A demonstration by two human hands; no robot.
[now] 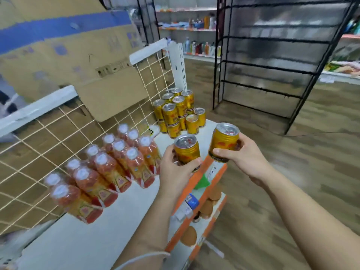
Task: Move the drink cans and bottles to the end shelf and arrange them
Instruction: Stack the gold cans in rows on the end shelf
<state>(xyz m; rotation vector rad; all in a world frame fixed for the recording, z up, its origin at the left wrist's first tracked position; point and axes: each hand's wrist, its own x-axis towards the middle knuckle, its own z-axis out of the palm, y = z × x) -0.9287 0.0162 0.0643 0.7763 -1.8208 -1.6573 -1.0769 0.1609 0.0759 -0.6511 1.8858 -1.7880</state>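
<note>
Two cans: your left hand [176,170] grips one [187,152], your right hand [243,156] another [224,142], above the shelf [136,201]; labels are blurred, bottles [109,164] left.

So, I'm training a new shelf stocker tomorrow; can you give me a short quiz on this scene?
1. True or false: the left hand and the right hand each hold a can.
2. The caps on the bottles are: A white, B blue, C black.
3. What stands right behind the bottles?

Key: 1 true; 2 A; 3 the wire grid.
</note>
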